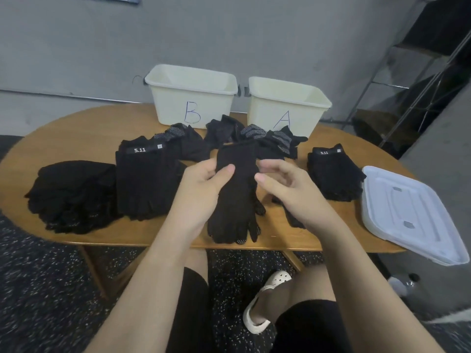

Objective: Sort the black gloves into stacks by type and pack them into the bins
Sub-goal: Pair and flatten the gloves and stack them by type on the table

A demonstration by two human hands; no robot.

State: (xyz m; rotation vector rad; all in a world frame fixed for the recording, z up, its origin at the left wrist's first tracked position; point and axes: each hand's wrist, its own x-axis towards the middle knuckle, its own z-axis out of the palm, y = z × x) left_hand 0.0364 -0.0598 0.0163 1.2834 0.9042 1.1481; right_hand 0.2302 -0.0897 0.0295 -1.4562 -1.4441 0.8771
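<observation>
Pinching knit glove (235,189), left hand (201,189); right hand (288,187) loose

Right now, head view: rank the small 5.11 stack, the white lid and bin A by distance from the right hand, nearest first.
From the right hand:
1. small 5.11 stack, on the table just to the hand's right.
2. bin A, at the table's back edge, beyond the hand.
3. white lid, at the table's far right end, overhanging the edge.
In the image, bin A and the lid are not far apart in rank.
</observation>
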